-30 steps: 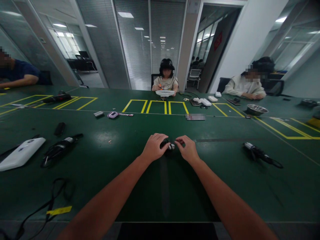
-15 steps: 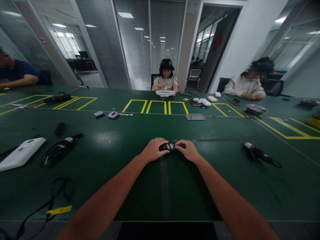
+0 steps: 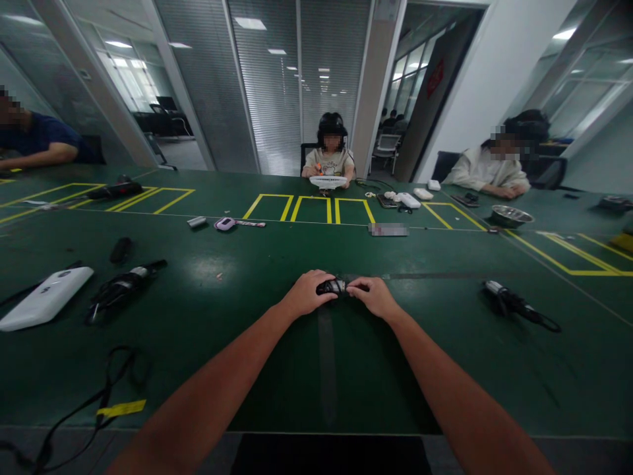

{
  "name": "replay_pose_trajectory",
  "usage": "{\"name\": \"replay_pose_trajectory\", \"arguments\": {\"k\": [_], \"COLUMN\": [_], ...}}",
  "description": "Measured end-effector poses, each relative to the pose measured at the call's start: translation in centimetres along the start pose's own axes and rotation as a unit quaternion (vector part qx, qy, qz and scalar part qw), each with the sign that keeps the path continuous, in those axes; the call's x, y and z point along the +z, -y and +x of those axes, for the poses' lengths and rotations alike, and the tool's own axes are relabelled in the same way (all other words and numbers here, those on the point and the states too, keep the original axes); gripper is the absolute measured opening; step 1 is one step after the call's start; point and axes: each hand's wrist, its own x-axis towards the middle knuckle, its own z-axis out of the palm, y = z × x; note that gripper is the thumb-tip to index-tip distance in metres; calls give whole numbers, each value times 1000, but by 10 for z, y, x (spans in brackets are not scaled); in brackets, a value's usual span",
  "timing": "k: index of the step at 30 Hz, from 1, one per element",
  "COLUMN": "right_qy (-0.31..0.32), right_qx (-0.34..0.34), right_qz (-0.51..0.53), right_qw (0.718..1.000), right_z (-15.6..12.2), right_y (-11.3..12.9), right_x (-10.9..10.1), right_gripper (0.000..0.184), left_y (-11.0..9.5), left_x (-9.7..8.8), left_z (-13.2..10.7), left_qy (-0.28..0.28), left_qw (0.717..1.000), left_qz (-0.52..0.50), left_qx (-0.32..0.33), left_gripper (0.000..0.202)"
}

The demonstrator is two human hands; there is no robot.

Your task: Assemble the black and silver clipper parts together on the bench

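Observation:
Both my hands meet over a small black and silver device (image 3: 331,287) on the green table (image 3: 277,356), straight ahead of me. My left hand (image 3: 309,294) is curled over the device's left end. My right hand (image 3: 373,295) pinches its right end with fingers pressed together. Most of the device is hidden under my fingers.
A black strapped device (image 3: 517,305) lies to the right. At left lie a similar black device (image 3: 121,288), a white box (image 3: 44,298) and a black strap with a yellow tag (image 3: 119,408). Three people sit at the far side, near a white basket (image 3: 327,181) and a steel bowl (image 3: 509,215).
My hands have lowered slightly onto the table and drawn closer around the small device. The view has tilted a little.

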Motion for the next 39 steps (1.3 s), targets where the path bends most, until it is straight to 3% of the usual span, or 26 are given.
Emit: {"name": "replay_pose_trajectory", "arguments": {"k": [11,21,29,39], "right_qy": [-41,-50,-57,-104], "right_qx": [-4,33,76,50], "right_qz": [-3,11,87,19], "right_qw": [999,998,992,993], "right_z": [7,24,41,45], "right_y": [-4,-13,-16,-26], "right_x": [3,9,13,18], "right_gripper": [19,26,28,27], "left_y": [7,15,19,25], "left_x": [6,9,11,12], "left_z": [6,16,17,33], "left_qy": [-11,-37,-55,-49], "left_qw": [1000,999,998,998], "left_qz": [11,18,9,3], "left_qx": [-11,-9,-42,-38], "left_gripper": [44,42,39,35]}}
